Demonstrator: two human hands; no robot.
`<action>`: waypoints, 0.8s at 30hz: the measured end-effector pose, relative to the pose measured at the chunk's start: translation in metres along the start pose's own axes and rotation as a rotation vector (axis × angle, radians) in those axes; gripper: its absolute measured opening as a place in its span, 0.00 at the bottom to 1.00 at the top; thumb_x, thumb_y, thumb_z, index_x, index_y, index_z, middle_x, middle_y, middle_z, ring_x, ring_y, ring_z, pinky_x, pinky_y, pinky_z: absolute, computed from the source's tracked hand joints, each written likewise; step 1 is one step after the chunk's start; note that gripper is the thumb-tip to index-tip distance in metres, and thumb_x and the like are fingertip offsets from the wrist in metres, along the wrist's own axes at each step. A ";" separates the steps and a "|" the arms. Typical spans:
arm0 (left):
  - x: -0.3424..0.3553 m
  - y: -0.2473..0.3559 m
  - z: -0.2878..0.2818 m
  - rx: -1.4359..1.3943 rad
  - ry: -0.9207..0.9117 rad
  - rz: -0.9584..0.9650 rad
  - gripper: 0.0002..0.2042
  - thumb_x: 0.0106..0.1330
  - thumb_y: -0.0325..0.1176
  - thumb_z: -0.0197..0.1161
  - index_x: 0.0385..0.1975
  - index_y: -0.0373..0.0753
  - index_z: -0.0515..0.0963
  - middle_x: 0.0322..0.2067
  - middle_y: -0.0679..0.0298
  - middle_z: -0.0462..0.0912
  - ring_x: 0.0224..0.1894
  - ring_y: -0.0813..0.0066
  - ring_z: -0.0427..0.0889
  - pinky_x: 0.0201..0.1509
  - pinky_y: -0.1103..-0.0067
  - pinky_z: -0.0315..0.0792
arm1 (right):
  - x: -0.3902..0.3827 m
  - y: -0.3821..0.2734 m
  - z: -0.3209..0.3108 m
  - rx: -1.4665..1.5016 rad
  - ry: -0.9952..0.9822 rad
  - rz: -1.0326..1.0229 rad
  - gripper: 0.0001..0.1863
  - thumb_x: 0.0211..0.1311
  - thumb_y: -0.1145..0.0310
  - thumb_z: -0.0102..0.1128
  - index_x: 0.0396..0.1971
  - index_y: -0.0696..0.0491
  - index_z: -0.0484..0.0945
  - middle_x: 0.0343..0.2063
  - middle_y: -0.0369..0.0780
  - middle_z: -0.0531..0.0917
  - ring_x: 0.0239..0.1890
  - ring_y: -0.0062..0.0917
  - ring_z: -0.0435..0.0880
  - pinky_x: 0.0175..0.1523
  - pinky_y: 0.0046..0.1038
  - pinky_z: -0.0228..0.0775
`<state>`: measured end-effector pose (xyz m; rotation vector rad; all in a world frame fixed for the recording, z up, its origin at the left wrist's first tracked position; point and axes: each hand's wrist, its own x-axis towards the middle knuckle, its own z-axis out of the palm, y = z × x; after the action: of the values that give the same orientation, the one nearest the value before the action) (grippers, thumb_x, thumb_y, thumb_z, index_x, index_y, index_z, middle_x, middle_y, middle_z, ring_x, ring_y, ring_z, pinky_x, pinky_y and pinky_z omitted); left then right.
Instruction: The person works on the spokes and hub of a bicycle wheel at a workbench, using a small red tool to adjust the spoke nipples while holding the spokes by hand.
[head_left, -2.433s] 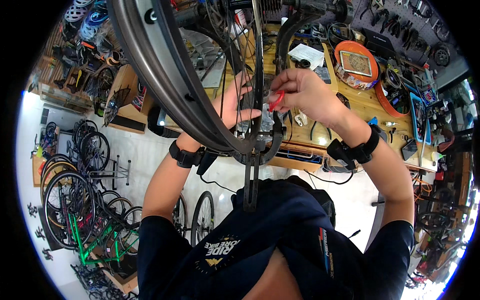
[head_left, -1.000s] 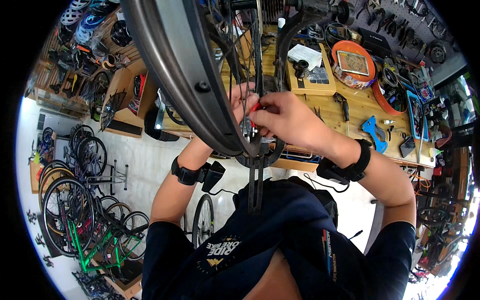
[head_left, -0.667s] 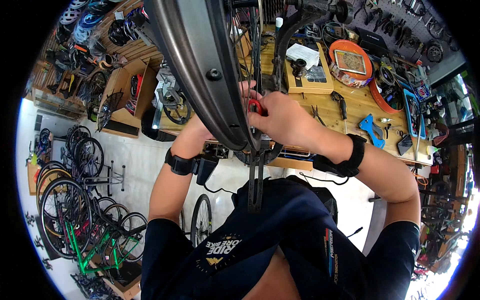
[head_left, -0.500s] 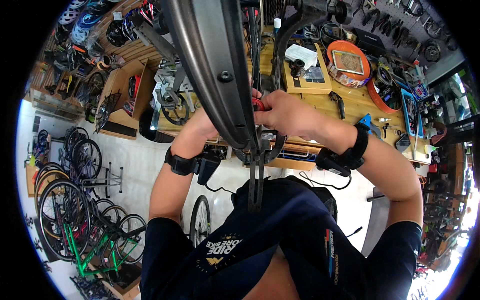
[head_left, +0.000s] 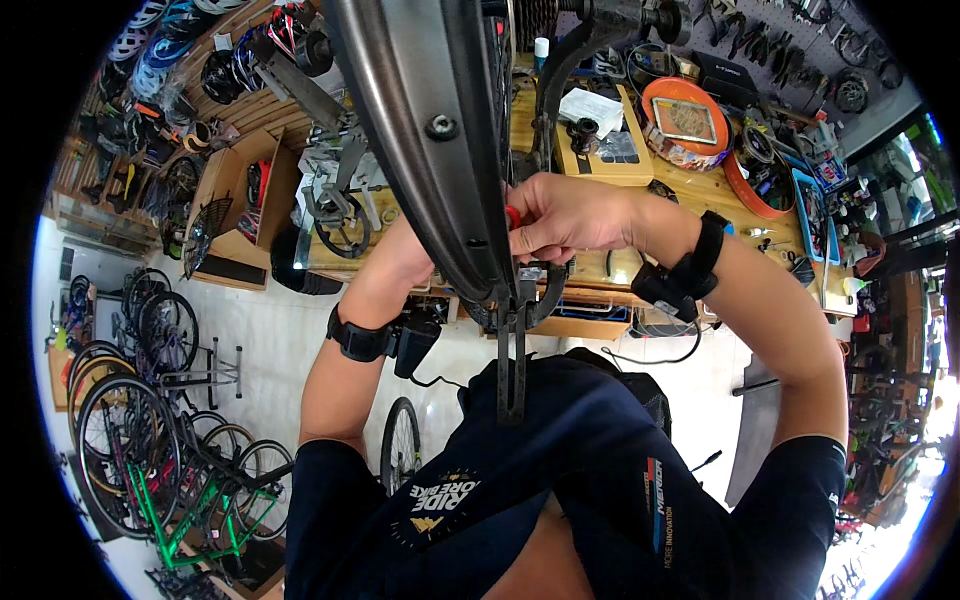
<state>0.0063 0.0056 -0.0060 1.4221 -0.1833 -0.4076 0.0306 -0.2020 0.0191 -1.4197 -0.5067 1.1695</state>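
Note:
A bicycle wheel rim (head_left: pixel 405 140) without a tyre rises through the top middle, with spokes at its right, mounted in a black metal truing stand (head_left: pixel 560 55). My right hand (head_left: pixel 575 220) is closed on a small red tool (head_left: pixel 512 217), apparently a spoke wrench, at the spokes just right of the rim, its thumb and fingers bent round it. My left hand (head_left: pixel 405 255) reaches behind the rim from the lower left; its fingers are hidden by the rim.
The wooden workbench (head_left: pixel 720 210) behind holds a cardboard box (head_left: pixel 607 165), orange tins (head_left: pixel 686 120), a blue tray (head_left: pixel 815 220) and tools. A pegboard (head_left: pixel 790 35) hangs behind. Bicycles (head_left: pixel 175 450) stand at lower left; an open carton (head_left: pixel 225 210) is at upper left.
My right hand has moved from holding the red tool apart from the rim to gripping it at the spokes. My left fingers, visible earlier, are now hidden. The rim appears more upright in view.

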 end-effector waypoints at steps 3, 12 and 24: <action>-0.003 0.004 0.009 -0.078 0.086 -0.014 0.29 0.71 0.55 0.46 0.54 0.32 0.69 0.45 0.60 0.78 0.47 0.71 0.77 0.55 0.73 0.70 | -0.003 -0.015 0.005 -0.259 0.167 -0.029 0.12 0.56 0.64 0.70 0.32 0.56 0.78 0.19 0.31 0.75 0.19 0.13 0.69 0.22 0.18 0.60; -0.012 0.029 0.015 0.043 0.051 -0.140 0.34 0.72 0.57 0.41 0.62 0.28 0.63 0.55 0.57 0.75 0.57 0.69 0.74 0.63 0.74 0.67 | -0.004 -0.034 0.047 -0.694 0.572 -0.130 0.15 0.52 0.57 0.61 0.30 0.54 0.81 0.27 0.48 0.83 0.32 0.38 0.82 0.42 0.33 0.74; 0.000 0.010 0.001 0.209 -0.054 0.018 0.34 0.72 0.56 0.42 0.63 0.27 0.62 0.60 0.55 0.70 0.62 0.67 0.70 0.67 0.72 0.60 | 0.035 0.000 0.028 -0.910 0.515 -0.234 0.16 0.56 0.62 0.59 0.42 0.54 0.78 0.38 0.51 0.79 0.36 0.38 0.81 0.44 0.34 0.75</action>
<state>0.0077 0.0061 0.0040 1.6142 -0.2894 -0.4220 0.0210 -0.1590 0.0111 -2.2642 -0.8549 0.3185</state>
